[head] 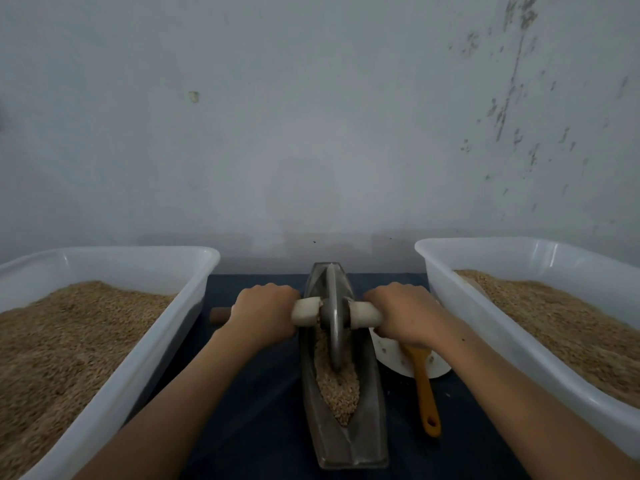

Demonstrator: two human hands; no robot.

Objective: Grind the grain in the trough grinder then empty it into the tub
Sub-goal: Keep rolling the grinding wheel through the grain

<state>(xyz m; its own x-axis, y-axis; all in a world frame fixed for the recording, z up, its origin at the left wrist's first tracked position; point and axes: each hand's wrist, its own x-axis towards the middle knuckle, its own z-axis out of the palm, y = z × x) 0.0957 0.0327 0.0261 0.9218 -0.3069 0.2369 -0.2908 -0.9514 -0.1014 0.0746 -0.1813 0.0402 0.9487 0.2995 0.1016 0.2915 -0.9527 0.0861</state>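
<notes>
At lower left a white tub (104,327) holds grain. The left hand (265,315) has its fingers wrapped on the roller handle (304,311). In the centre, the trough grinder (343,438) w/ its wheel (334,327) stands on the dark desk (242,427); the grain (337,386) inside looks whole, so grinding seems early and emptying is not yet done. The right hand (405,311) grips the handle's other end. A yellow brush (426,393) lies beside. The right tub (519,341) is near; little side room, approx. free toward the wall.

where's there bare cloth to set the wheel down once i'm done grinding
Bare dark cloth lies between the left tub and the trough grinder. Right of the trough is crowded: white plate, orange-handled brush, right tub.
</notes>
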